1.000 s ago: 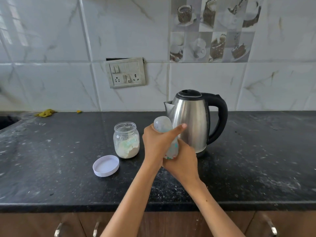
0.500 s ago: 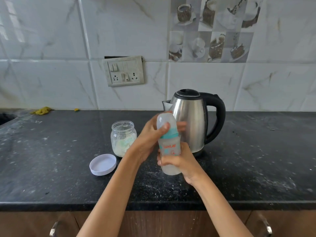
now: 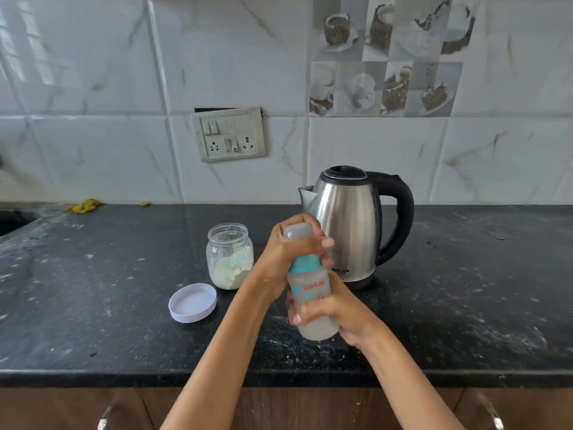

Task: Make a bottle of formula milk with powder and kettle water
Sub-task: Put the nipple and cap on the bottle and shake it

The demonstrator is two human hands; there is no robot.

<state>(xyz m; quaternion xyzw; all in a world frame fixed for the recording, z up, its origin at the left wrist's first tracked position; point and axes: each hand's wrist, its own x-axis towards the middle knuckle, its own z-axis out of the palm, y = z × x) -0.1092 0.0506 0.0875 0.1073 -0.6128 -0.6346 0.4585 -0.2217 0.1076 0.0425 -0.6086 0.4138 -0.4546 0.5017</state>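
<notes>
A clear baby bottle point(image 3: 310, 290) with a teal collar and a translucent cap is held upright above the black counter point(image 3: 93, 321); cloudy liquid fills its lower part. My left hand point(image 3: 283, 252) grips the cap and collar from the left. My right hand point(image 3: 335, 315) wraps round the bottle's lower body. Just behind stands a steel kettle point(image 3: 350, 221) with a black handle and its lid down. Left of the bottle, an open glass jar point(image 3: 229, 259) holds white powder, and its white lid point(image 3: 193, 303) lies upside down on the counter.
A switch-and-socket plate point(image 3: 230, 135) is on the tiled wall. Yellow scraps point(image 3: 85, 205) lie at the back left beside a sink edge point(image 3: 15, 218). Cabinet handles point(image 3: 107, 417) show below the counter's front edge. White powder specks dust the counter.
The bottle has gone from tilted away from me to upright and a little lower. My left hand has shifted onto the cap and collar, while my right hand holds the lower body.
</notes>
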